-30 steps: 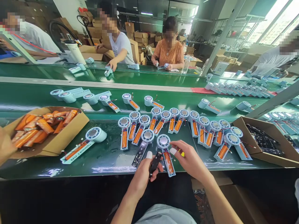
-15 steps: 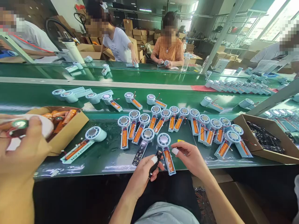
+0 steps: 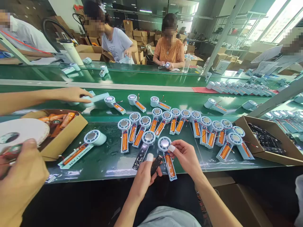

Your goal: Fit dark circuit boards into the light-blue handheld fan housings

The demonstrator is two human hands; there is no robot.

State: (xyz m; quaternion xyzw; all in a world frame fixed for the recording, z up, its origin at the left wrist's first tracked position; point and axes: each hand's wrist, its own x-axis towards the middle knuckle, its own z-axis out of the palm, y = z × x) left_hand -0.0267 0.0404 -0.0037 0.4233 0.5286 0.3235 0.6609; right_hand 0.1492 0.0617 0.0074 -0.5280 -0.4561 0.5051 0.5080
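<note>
Fan unit [image 3: 164,145] wiring seems in hand; my left hand [image 3: 142,177] clamps a black board [image 3: 156,164], right hand [image 3: 187,157] grip unclear; next needs precision

Black board [image 3: 156,165] beside blue fan [image 3: 164,144]

R grip [image 3: 186,157]: contents unclear, sm.; wht disc [image 3: 35,127] cut off, L.

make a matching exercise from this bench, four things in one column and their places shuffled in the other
1. dark strip
2. loose orange packs
3. loose black parts
4. clear bottle

A. in the cardboard box at picture right
B. beside the person in the orange top
C. held in the left fingers
D. in the cardboard box at picture left

Pairs: 1C, 2D, 3A, 4B
</note>
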